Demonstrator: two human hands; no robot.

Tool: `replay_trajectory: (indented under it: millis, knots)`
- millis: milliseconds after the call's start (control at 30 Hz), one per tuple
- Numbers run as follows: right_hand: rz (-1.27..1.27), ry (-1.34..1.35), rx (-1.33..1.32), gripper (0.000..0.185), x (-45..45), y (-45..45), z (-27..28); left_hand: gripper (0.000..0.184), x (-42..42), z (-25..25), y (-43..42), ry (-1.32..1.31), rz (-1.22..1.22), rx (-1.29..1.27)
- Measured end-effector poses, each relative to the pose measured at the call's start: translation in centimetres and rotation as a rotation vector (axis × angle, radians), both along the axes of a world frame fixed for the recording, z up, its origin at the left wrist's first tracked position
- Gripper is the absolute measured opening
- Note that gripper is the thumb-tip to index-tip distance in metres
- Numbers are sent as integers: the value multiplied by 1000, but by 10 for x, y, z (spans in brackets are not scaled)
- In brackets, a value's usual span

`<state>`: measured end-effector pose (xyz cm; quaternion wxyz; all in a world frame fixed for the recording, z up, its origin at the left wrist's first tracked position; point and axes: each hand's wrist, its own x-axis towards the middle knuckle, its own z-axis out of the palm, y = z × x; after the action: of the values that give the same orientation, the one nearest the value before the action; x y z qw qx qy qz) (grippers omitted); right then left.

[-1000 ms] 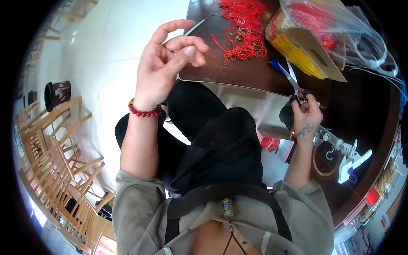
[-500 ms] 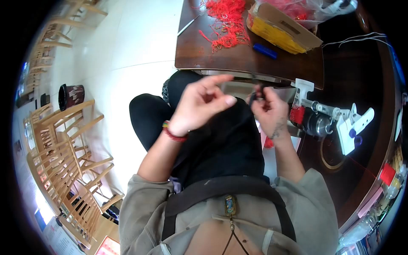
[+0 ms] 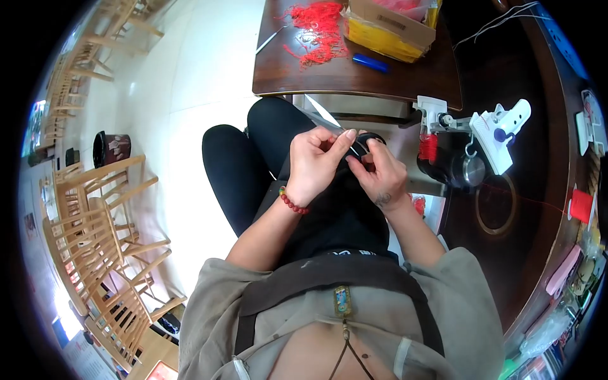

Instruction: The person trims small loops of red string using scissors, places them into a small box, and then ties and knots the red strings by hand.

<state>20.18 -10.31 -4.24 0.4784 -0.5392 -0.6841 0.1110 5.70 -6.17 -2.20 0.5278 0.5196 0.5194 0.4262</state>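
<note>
A pair of scissors with black handles (image 3: pixel 368 138) and pale blades (image 3: pixel 323 111) is held above my lap, the blades pointing up and to the left. My right hand (image 3: pixel 385 176) has its fingers closed at the handles. At the base of the blades, my left hand (image 3: pixel 315 159) is closed, thumb and curled fingers pressed together. Whether anything thin is also between those fingertips is hidden. Below both hands lie my legs in black trousers (image 3: pixel 231 171).
Ahead, a dark wooden table (image 3: pixel 278 76) bears tangled red cords (image 3: pixel 320 35), a blue pen-like object (image 3: pixel 370 63) and a yellow-sided cardboard box (image 3: pixel 386 31). To the right stand a white clamp stand (image 3: pixel 494 136) and a red thread spool (image 3: pixel 581 206). Wooden chairs (image 3: pixel 101 215) line the left.
My left hand has moved right and closed at the scissors. The right hand has shifted left and lower, bringing the two hands together. The view has shifted slightly.
</note>
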Motion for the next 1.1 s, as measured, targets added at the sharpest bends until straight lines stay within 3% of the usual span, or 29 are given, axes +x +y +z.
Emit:
replay_trajectory:
  millis: [200,267,333,633,733,767,833,933,1100]
  knots:
    - [-54,1,-38,47,2,-12,-6,27,9,13,-7,-56,29,-3]
    - [-46,88,-243,43,-1,-14,3,24,9,13,-7,48,39,37]
    - [-51,92,-282,42,-7,-21,5,22,-5,-7,-1,-53,-27,-58]
    - [-185,334,-56,31,10,-53,-7,29,17,-1,-9,125,-130,-160]
    - [-331,512,-162,31,28,-82,-18,32,10,-1,6,183,-123,-70]
    - [-407,549,-386,31,38,-98,-36,33,9,5,10,176,-101,-66]
    - [-677,722,-449,35,57,-129,-130,33,6,14,14,169,-68,-47]
    - [-1020,522,-777,38,101,-192,-263,25,-18,8,18,107,-35,-41]
    - [-890,226,-1325,50,140,-241,-319,22,-40,17,9,95,86,-91]
